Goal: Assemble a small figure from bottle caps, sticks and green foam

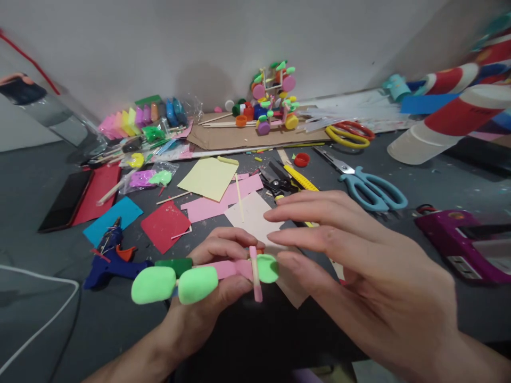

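Note:
A small handmade craft model [227, 270] lies across the fingers of my left hand [207, 298], gripped between thumb and fingers. It has a pink strip body, a pink-wrapped crosspiece near its right end and light green clay pads. A dark green piece shows behind the pads, and an orange bit peeks out behind the crosspiece. My right hand [359, 266] is held just to the right, fingers apart and holding nothing I can see. Its fingertips are close to the round green pad at the model's right end; whether they touch it I cannot tell.
A blue glue gun [115, 260] lies left, with coloured paper squares [165, 226] behind it. Blue-handled scissors [371, 189], a white bottle with a red band [443, 125] and a purple device [467, 244] lie right. Finished clay models [275, 101] stand at the back.

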### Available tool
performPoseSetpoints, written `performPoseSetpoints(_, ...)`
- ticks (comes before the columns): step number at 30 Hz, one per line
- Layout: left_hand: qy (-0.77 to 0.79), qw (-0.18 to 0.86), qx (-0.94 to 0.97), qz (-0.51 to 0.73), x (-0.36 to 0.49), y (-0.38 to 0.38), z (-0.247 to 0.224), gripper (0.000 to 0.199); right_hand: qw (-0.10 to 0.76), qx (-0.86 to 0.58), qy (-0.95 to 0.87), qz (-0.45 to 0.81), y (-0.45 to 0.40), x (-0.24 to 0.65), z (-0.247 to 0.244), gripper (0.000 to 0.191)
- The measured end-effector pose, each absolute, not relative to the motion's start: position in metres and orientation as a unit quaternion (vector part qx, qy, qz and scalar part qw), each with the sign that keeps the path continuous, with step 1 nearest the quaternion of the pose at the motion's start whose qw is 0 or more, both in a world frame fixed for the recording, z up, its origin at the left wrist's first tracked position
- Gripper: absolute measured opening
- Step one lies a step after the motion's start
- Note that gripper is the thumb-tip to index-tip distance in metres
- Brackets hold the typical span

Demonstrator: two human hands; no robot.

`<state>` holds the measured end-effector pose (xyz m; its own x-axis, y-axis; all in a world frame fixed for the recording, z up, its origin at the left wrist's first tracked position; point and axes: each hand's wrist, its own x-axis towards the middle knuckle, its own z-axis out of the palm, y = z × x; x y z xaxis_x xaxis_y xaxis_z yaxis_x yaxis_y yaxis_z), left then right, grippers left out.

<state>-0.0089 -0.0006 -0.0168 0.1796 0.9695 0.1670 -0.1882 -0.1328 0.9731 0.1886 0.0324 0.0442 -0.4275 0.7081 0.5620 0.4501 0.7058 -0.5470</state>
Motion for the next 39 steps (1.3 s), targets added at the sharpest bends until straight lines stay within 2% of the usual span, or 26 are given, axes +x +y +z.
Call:
performPoseSetpoints(7, 0.355, 0.601, 0.475, 0.536, -0.008, -0.001, -0.021, 0.021, 0.399, -0.374, -0.814, 0.195, 0.034, 0.187, 0.044, 0.012)
performPoseSetpoints(13, 0.297, 0.714, 0.327, 0.544, -0.002, 0.002, -0.014, 0.009, 0.385, -0.349, -0.817, 0.25, 0.037, 0.187, 0.043, 0.01)
performPoseSetpoints(20, 0.267, 0.763, 0.274, 0.521, -0.002, 0.003, -0.013, 0.014, 0.372, -0.311, -0.828, 0.281, 0.04, 0.194, 0.044, 0.01)
performPoseSetpoints(30, 0.208, 0.821, 0.252, 0.467, -0.004, 0.003, -0.01, 0.01, 0.344, -0.22, -0.9, 0.152, 0.047, 0.197, 0.047, 0.011)
performPoseSetpoints(39, 0.22, 0.831, 0.226, 0.458, -0.003, 0.003, -0.009, 0.013, 0.332, -0.21, -0.91, 0.13, 0.048, 0.2, 0.049, 0.02)
